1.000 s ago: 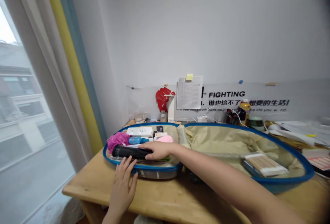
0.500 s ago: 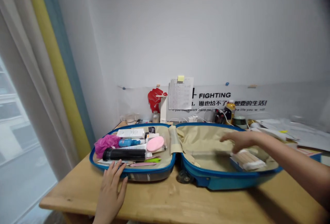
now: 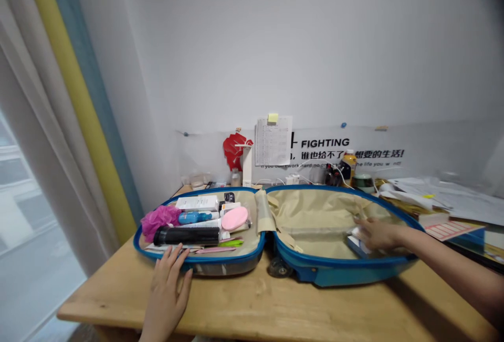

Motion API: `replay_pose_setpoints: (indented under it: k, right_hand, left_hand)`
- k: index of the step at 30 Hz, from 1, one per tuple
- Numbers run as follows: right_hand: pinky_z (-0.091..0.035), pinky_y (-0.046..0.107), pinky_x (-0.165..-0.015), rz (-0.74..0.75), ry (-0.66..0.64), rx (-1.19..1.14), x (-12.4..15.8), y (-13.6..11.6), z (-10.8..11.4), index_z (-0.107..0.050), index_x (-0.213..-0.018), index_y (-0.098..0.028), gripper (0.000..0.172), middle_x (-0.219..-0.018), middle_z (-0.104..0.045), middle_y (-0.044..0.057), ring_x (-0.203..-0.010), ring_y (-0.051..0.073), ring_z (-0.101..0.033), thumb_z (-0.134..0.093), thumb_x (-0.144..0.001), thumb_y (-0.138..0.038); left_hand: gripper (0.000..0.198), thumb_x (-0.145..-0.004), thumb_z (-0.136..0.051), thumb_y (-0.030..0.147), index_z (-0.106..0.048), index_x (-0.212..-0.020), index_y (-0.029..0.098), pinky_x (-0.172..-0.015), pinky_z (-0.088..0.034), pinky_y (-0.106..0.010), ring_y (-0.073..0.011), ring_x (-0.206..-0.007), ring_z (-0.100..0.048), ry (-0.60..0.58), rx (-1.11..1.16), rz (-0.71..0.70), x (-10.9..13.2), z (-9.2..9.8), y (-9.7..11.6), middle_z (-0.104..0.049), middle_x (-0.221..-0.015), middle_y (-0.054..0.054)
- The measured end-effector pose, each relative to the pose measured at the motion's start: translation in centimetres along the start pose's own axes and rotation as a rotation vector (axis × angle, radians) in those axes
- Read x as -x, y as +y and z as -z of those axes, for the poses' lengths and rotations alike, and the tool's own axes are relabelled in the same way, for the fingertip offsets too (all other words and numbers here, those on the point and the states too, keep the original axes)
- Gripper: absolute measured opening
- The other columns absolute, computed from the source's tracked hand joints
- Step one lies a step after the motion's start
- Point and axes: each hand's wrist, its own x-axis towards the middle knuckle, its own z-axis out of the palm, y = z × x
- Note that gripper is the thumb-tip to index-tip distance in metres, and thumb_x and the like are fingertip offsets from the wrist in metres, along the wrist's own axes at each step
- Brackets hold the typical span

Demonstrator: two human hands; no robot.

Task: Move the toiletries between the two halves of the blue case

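An open suitcase (image 3: 289, 267) with a blue rim lies flat on the wooden table. My left hand (image 3: 167, 287) is open, its fingers spread at the front rim of the left half. Just behind those fingers lie a black cylinder (image 3: 187, 236), a pink oval pad (image 3: 234, 218), a magenta mesh puff (image 3: 159, 221), a blue bottle (image 3: 193, 217), a white box (image 3: 197, 203) and a bright green item (image 3: 231, 243). Inside the right half, my right hand (image 3: 378, 234) is down over a small blue box (image 3: 357, 247), covering much of it. Its fingers are blurred and partly hidden, so their grip is unclear.
Behind the suitcase stand a white lamp (image 3: 247, 166), a yellow bottle (image 3: 348, 163), a green jar (image 3: 363, 182) and cables. Papers (image 3: 452, 200) are piled at the right. A curtain (image 3: 79, 95) hangs at the left. The table's front edge runs below the suitcase.
My right hand has lowered from above the suitcase's right half onto the small blue box, whose beige contents are now covered. My left hand has stayed at the rim.
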Motion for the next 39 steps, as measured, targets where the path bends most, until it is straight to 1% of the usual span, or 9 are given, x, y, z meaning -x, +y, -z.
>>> replay_pose_setpoints:
  k: [7,10,12,17,23,27,30,35,39]
  right_hand:
    - [-0.046,0.049,-0.090,-0.121,0.016,0.108,-0.5,-4.2,3.1,-0.045,-0.138,-0.018,0.085,-0.127,-0.052,0.023,-0.108,0.041,-0.059,-0.061,-0.056,-0.035]
    - [-0.040,0.044,-0.100,0.055,0.040,0.081,-1.8,-10.2,4.9,-0.022,-0.150,-0.019,0.091,-0.139,-0.044,0.018,-0.124,0.034,-0.048,-0.055,-0.068,-0.039]
    - [-0.032,0.048,-0.108,0.381,0.030,-0.009,-3.0,-15.4,5.3,-0.015,-0.150,-0.011,0.093,-0.147,-0.034,0.021,-0.134,0.033,-0.036,-0.055,-0.070,-0.036]
    - [-0.026,0.040,-0.113,0.669,-0.068,-0.066,-7.1,-26.9,3.1,-0.018,-0.151,-0.017,0.097,-0.152,-0.031,0.013,-0.138,0.026,-0.033,-0.065,-0.067,-0.030]
    - [-0.039,0.041,-0.105,0.641,-0.223,0.009,-11.4,-32.1,-1.1,-0.043,-0.141,-0.016,0.097,-0.141,-0.048,0.016,-0.128,0.032,-0.047,-0.078,-0.051,-0.024]
    - [-0.037,0.035,-0.107,0.628,-0.222,0.002,-11.4,-31.5,-0.2,-0.040,-0.143,-0.019,0.094,-0.144,-0.045,0.011,-0.130,0.028,-0.045,-0.076,-0.058,-0.033]
    - [-0.031,0.034,-0.112,0.589,-0.138,-0.029,-10.2,-28.2,2.5,-0.030,-0.148,-0.021,0.085,-0.151,-0.037,0.006,-0.136,0.023,-0.038,-0.062,-0.073,-0.045]
    - [-0.038,0.040,-0.105,0.337,-0.056,0.028,-6.4,-16.6,6.1,-0.053,-0.134,-0.017,0.070,-0.140,-0.050,0.013,-0.127,0.028,-0.049,-0.060,-0.072,-0.049]
    - [-0.046,0.042,-0.092,0.067,-0.038,0.127,-2.2,-6.7,5.1,-0.072,-0.106,-0.013,0.049,-0.118,-0.064,0.021,-0.109,0.033,-0.062,-0.064,-0.065,-0.041]
  left_hand:
    - [0.046,-0.091,-0.045,0.027,-0.040,-0.137,0.026,-0.113,-0.025,-0.054,-0.0264,-0.141,-0.028,-0.012,-0.002,0.002,0.1,-0.2,0.1,-0.050,-0.139,-0.010]
    - [0.045,-0.092,-0.044,0.026,-0.041,-0.136,0.025,-0.114,-0.024,-0.054,-0.0263,-0.141,-0.027,-0.012,-0.011,0.000,0.1,-0.1,0.1,-0.050,-0.138,-0.011]
    - [0.044,-0.092,-0.044,0.026,-0.041,-0.136,0.024,-0.114,-0.024,-0.054,-0.0262,-0.141,-0.027,-0.014,-0.020,-0.002,0.1,0.0,0.1,-0.051,-0.138,-0.011]
    - [0.043,-0.092,-0.044,0.026,-0.042,-0.135,0.024,-0.114,-0.025,-0.053,-0.0255,-0.141,-0.028,-0.019,-0.023,0.006,0.1,0.1,0.1,-0.051,-0.138,-0.010]
    - [0.043,-0.092,-0.044,0.027,-0.043,-0.135,0.024,-0.114,-0.026,-0.052,-0.0250,-0.140,-0.030,-0.021,-0.036,-0.004,0.2,0.0,0.0,-0.052,-0.137,-0.010]
    - [0.043,-0.092,-0.044,0.026,-0.043,-0.135,0.023,-0.114,-0.026,-0.052,-0.0251,-0.140,-0.030,-0.011,-0.046,-0.014,0.1,0.0,-0.1,-0.053,-0.137,-0.010]
    - [0.044,-0.092,-0.043,0.026,-0.043,-0.135,0.023,-0.113,-0.026,-0.052,-0.0256,-0.140,-0.030,-0.010,-0.047,-0.015,0.1,0.0,0.0,-0.053,-0.137,-0.010]
    - [0.043,-0.092,-0.044,0.026,-0.043,-0.135,0.023,-0.113,-0.027,-0.052,-0.0253,-0.140,-0.029,-0.013,-0.052,-0.022,0.2,0.0,0.0,-0.052,-0.138,-0.011]
    - [0.043,-0.092,-0.044,0.026,-0.042,-0.135,0.022,-0.113,-0.025,-0.053,-0.0256,-0.141,-0.027,-0.013,-0.052,-0.016,0.2,-0.1,0.0,-0.051,-0.138,-0.011]
